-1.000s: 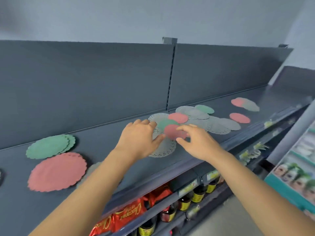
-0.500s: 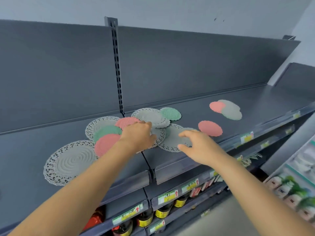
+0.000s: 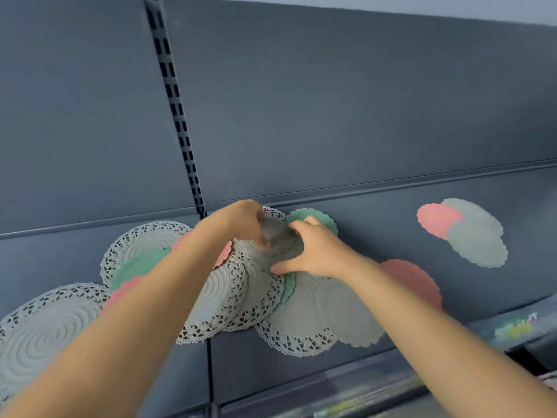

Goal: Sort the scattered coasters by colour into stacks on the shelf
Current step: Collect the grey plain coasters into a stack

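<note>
Round coasters in grey, green and pink lie overlapping on the dark shelf (image 3: 376, 200). My left hand (image 3: 241, 221) curls over the far edge of a grey coaster (image 3: 275, 236) in the middle of the pile and pinches it. My right hand (image 3: 316, 251) grips the same grey coaster from the right, thumb low and index finger high. A green coaster (image 3: 319, 217) peeks out behind my right hand. A pink coaster (image 3: 224, 256) shows beside my left wrist, and a green coaster (image 3: 140, 263) lies on grey lace to its left.
At the right, a pink coaster (image 3: 435, 218) lies under two grey coasters (image 3: 477, 239), and a single pink coaster (image 3: 414, 280) sits nearer the front. A large grey lace coaster (image 3: 45, 333) lies at far left. A slotted upright (image 3: 177, 116) divides the back panel.
The view has moved in closer and turned right. Both hands reached forward onto the middle of the pile and took hold of the grey coaster. The sorted stacks at the left are out of view.
</note>
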A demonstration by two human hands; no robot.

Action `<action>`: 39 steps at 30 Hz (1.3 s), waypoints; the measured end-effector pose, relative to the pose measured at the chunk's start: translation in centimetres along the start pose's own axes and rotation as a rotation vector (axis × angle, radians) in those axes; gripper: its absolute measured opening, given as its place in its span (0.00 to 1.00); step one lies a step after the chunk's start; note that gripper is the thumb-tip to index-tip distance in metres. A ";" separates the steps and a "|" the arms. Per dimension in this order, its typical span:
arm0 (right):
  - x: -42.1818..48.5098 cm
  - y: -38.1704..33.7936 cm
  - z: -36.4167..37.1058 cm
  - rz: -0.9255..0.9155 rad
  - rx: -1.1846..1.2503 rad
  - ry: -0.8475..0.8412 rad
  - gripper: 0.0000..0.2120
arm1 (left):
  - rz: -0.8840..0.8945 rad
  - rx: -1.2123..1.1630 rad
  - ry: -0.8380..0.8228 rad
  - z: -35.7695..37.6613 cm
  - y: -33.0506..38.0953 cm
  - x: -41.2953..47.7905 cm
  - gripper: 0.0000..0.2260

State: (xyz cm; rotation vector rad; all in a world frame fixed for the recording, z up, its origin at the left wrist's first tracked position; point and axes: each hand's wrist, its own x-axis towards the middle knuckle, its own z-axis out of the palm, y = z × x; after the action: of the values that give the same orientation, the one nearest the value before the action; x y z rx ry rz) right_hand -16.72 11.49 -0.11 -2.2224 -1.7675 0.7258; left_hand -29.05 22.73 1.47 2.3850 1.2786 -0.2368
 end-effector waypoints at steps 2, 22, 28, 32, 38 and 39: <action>1.4 0.4 -0.7 -0.016 -0.015 -0.059 0.48 | -0.071 -0.035 -0.010 -0.4 0.4 0.0 0.31; 6.8 1.7 -3.0 -0.505 0.106 -0.087 0.25 | -0.524 -1.414 0.906 2.7 2.9 -11.0 0.12; 4.7 -3.0 -2.3 -0.673 0.591 -0.116 0.12 | -0.514 -1.587 1.117 3.8 2.5 -15.7 0.09; 2.5 -7.6 0.2 -0.709 0.646 -0.270 0.16 | -0.500 -1.613 1.259 4.6 0.9 -21.2 0.12; -1.8 -16.3 5.1 -0.868 0.643 -0.422 0.12 | -0.632 -1.485 1.414 5.8 -4.7 -31.5 0.17; -2.5 -18.1 6.2 -0.890 0.630 -0.402 0.11 | -0.670 -1.428 1.428 5.9 -5.9 -33.2 0.17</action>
State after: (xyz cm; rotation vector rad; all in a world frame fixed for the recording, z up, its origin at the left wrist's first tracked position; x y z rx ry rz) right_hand -35.68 12.95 3.38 -0.7953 -2.0288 1.2817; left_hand -52.35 -2.03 5.80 0.5705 1.6709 1.7778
